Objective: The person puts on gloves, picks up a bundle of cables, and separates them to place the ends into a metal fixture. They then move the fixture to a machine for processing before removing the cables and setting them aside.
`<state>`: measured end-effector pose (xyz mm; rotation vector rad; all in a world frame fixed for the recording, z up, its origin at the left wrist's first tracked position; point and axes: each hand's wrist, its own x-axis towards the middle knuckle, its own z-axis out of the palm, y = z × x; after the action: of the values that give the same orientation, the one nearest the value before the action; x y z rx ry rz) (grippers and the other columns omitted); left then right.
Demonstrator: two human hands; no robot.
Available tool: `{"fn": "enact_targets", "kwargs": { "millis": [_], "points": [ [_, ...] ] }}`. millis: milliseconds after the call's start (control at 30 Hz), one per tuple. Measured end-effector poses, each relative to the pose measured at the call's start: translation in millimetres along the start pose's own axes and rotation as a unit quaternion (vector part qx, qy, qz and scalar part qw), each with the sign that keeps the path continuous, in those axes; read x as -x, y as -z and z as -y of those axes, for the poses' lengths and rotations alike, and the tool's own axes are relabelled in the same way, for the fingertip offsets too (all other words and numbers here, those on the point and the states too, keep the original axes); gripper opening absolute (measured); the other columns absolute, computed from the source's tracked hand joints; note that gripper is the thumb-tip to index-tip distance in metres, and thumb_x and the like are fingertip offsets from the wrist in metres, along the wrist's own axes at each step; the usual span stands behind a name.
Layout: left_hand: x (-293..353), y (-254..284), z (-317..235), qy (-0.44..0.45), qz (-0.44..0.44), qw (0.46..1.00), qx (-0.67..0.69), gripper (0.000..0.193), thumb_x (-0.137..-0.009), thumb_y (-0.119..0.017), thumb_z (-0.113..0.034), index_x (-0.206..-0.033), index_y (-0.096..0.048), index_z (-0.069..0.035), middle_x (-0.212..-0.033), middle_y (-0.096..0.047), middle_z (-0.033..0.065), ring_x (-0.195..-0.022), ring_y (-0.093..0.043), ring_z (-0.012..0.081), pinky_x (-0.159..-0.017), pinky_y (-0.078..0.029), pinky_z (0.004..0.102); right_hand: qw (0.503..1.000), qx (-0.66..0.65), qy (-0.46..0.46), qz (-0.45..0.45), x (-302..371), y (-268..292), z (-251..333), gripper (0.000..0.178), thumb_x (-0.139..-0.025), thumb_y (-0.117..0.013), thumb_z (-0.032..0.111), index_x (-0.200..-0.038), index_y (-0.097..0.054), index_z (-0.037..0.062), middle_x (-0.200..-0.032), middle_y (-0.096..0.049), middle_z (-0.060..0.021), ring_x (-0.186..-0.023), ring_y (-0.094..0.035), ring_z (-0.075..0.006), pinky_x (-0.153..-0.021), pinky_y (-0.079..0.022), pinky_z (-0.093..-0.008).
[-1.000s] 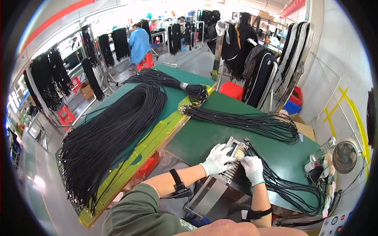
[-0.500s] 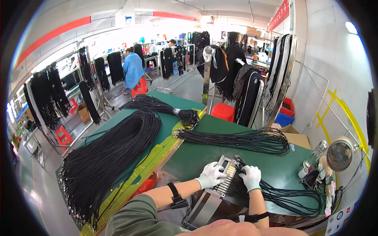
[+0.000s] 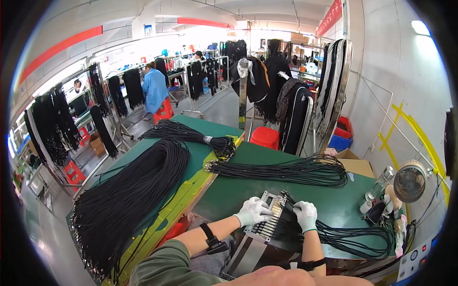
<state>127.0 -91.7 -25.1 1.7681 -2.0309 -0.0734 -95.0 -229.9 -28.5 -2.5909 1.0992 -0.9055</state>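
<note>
On the green table [image 3: 329, 202] I see black cables [image 3: 344, 234] right of a slotted metal fixture [image 3: 275, 209]. The left hand [image 3: 253, 211] lies on the fixture, the right hand [image 3: 305, 216] just beside it; I can't tell what either grip holds.

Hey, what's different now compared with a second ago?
The right hand has shifted rightward, away from the metal fixture; whether it grips anything is unclear. The view has tilted up. The left hand stays at the fixture, and the large black cable bundle lies as before.
</note>
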Motion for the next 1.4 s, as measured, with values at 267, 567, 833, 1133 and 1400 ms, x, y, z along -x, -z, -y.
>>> {"fn": "enact_targets", "kwargs": {
  "millis": [267,567,833,1133,1400],
  "points": [
    [-3.4,-16.6,4.9,0.143,-0.136,0.968,0.157,0.03,-0.09,-0.062,-0.037,-0.097,-0.074,-0.011,-0.102,-0.07,0.0083,-0.101,-0.063,0.027,-0.092,-0.047,0.0378,0.995,0.022,-0.037,-0.089,-4.4,17.1,6.7,0.009,-0.08,-0.068,0.012,-0.087,-0.071,0.0087,-0.087,-0.068,-0.0087,-0.082,-0.061,-0.0294,-0.078,-0.049,-0.0404],
    [-1.6,-22.5,13.6,0.157,-0.215,0.895,0.359,0.023,-0.089,-0.065,-0.029,-0.097,-0.072,-0.008,-0.098,-0.07,0.0096,-0.097,-0.063,0.0301,-0.09,-0.048,0.0399,0.973,-0.21,0.078,0.052,-6.5,21.9,27.6,0.013,-0.08,-0.07,0.01,-0.093,-0.071,0.0094,-0.082,-0.063,-0.0067,-0.084,-0.059,-0.0278,-0.08,-0.048,-0.037],
    [-5.5,-3.5,1.7,0.115,-0.22,0.96,0.133,0.022,-0.085,-0.07,-0.029,-0.083,-0.069,-0.008,-0.098,-0.069,0.0102,-0.099,-0.062,0.0271,-0.09,-0.047,0.0398,0.972,-0.196,0.123,0.048,-3.3,15.2,33.9,0.009,-0.081,-0.069,0.01,-0.09,-0.071,0.0094,-0.082,-0.063,-0.0063,-0.083,-0.058,-0.0276,-0.078,-0.048,-0.0376],
    [1.5,-7.7,1.6,0.042,-0.217,0.952,0.211,0.012,-0.082,-0.073,-0.014,-0.083,-0.066,-0.005,-0.109,-0.066,0.0126,-0.108,-0.058,0.0285,-0.095,-0.045,0.0386,0.974,-0.179,0.136,0.026,-1.8,4.4,54.7,0.012,-0.079,-0.071,0.018,-0.088,-0.07,0.0101,-0.081,-0.065,-0.0064,-0.081,-0.059,-0.0285,-0.077,-0.048,-0.0388],
    [2.8,-3.7,-2.4,0.022,-0.209,0.942,0.26,0.008,-0.084,-0.07,-0.008,-0.085,-0.065,-0.002,-0.116,-0.063,0.0158,-0.115,-0.054,0.0288,-0.098,-0.044,0.0381,0.982,-0.145,0.115,0.048,-0.8,8.7,56.9,0.016,-0.077,-0.073,0.024,-0.084,-0.069,0.0114,-0.079,-0.067,-0.0066,-0.08,-0.062,-0.0283,-0.074,-0.048,-0.0416]
  ]
}}
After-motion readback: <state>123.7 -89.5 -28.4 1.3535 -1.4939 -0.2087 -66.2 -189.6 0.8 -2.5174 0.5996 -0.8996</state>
